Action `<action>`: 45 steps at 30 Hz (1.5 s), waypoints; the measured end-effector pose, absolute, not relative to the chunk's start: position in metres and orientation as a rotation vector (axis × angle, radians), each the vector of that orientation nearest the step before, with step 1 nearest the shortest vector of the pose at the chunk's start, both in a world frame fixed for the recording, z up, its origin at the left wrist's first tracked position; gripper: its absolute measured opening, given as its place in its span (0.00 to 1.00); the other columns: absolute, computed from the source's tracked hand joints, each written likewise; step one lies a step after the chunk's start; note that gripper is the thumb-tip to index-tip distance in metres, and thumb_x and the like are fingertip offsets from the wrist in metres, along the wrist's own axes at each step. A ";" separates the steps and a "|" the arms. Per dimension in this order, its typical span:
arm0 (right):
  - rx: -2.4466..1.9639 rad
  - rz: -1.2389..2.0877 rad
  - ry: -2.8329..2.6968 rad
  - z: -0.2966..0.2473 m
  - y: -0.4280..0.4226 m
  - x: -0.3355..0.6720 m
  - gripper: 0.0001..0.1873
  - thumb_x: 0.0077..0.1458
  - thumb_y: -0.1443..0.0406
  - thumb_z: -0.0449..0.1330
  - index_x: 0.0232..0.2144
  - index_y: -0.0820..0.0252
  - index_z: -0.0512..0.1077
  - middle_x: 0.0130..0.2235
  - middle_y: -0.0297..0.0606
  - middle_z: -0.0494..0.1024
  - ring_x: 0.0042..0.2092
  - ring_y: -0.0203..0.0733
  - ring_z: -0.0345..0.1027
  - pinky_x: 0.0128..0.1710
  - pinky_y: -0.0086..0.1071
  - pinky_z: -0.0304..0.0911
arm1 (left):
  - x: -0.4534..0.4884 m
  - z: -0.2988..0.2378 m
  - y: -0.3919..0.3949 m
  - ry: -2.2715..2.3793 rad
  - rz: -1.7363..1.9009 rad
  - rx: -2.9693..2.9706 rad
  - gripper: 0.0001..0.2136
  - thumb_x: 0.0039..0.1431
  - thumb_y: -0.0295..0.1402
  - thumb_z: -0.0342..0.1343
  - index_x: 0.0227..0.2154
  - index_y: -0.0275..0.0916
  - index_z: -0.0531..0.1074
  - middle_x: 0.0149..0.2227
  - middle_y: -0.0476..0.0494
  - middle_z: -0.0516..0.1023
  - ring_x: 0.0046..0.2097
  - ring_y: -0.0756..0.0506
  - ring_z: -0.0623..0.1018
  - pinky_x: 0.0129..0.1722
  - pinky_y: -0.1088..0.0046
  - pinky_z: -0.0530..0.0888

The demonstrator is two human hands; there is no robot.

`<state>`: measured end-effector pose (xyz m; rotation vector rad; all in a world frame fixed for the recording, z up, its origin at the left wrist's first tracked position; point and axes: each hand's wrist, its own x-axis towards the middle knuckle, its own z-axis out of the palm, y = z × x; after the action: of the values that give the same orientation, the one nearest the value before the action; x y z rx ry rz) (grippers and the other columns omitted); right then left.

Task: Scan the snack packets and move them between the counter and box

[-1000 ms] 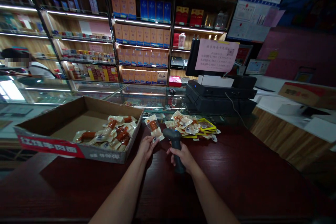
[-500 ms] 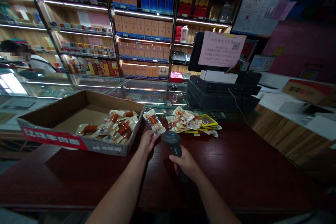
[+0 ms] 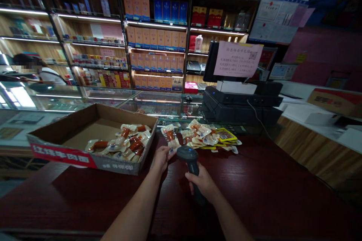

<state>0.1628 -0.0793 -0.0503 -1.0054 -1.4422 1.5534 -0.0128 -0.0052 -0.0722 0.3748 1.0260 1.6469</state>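
My left hand (image 3: 161, 159) pinches the lower end of a clear-wrapped sausage packet (image 3: 170, 135), which tilts up off the dark red table (image 3: 249, 184). In my right hand (image 3: 203, 183) is a dark grey barcode scanner (image 3: 187, 153), gripped by its handle; its head, with a small blue light on top, is close to the packet. Just beyond the scanner lies a pile of snack packets (image 3: 202, 132), some of them in yellow wrapping (image 3: 226, 134). To the left, several more sausage packets (image 3: 124, 141) lie in the right part of an open cardboard box (image 3: 93, 120).
A glass counter (image 3: 158, 99) runs behind the table. A monitor with a pink notice (image 3: 234, 60) stands on black equipment (image 3: 240, 105) at the back right. Lit shelves of boxes (image 3: 155, 37) line the wall. A person (image 3: 42, 69) is at the far left.
The view has tilted up slightly, so everything sits a little lower. Both hands keep their holds; the sausage packet now stands slightly more upright near the scanner.
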 end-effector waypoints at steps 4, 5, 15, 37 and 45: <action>-0.885 1.589 -1.413 -0.038 -0.079 0.157 0.25 0.42 0.56 0.62 0.40 0.60 0.60 0.16 0.22 0.65 0.13 0.31 0.56 0.12 0.25 0.56 | -0.009 -0.055 -0.009 1.148 1.736 0.552 0.11 0.42 0.24 0.61 0.16 0.34 0.62 0.17 0.53 0.65 0.21 0.55 0.68 0.26 0.74 0.75; -0.853 1.592 -1.404 -0.034 -0.079 0.155 0.25 0.42 0.56 0.62 0.39 0.60 0.60 0.16 0.22 0.66 0.14 0.31 0.56 0.13 0.25 0.57 | -0.011 -0.047 -0.009 1.166 1.762 0.607 0.12 0.41 0.27 0.62 0.16 0.35 0.62 0.16 0.55 0.63 0.20 0.55 0.66 0.26 0.73 0.75; -0.702 1.676 -1.465 -0.009 -0.066 0.100 0.22 0.42 0.57 0.62 0.35 0.59 0.58 0.13 0.22 0.67 0.13 0.32 0.57 0.13 0.25 0.57 | -0.132 0.045 -0.028 1.948 1.610 1.040 0.04 0.43 0.29 0.57 0.22 0.36 0.67 0.20 0.48 0.72 0.22 0.48 0.74 0.23 0.73 0.72; -0.647 1.590 -1.325 -0.030 -0.058 0.118 0.21 0.41 0.59 0.64 0.36 0.60 0.61 0.17 0.23 0.67 0.14 0.30 0.58 0.14 0.25 0.61 | -0.096 0.029 -0.022 2.032 1.672 1.808 0.07 0.48 0.35 0.53 0.25 0.39 0.74 0.39 0.39 0.77 0.43 0.41 0.75 0.47 0.66 0.68; -0.675 1.463 -1.138 -0.042 -0.047 0.178 0.18 0.42 0.58 0.64 0.31 0.61 0.63 0.18 0.26 0.67 0.15 0.31 0.58 0.14 0.26 0.60 | 0.006 -0.025 0.035 1.650 1.283 1.552 0.10 0.46 0.38 0.57 0.20 0.36 0.73 0.21 0.44 0.75 0.27 0.45 0.74 0.29 0.72 0.66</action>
<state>0.1783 -0.0467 -0.0424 -0.6752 -1.1378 1.4628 0.0061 0.0351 -0.0255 1.5518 1.6495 1.2833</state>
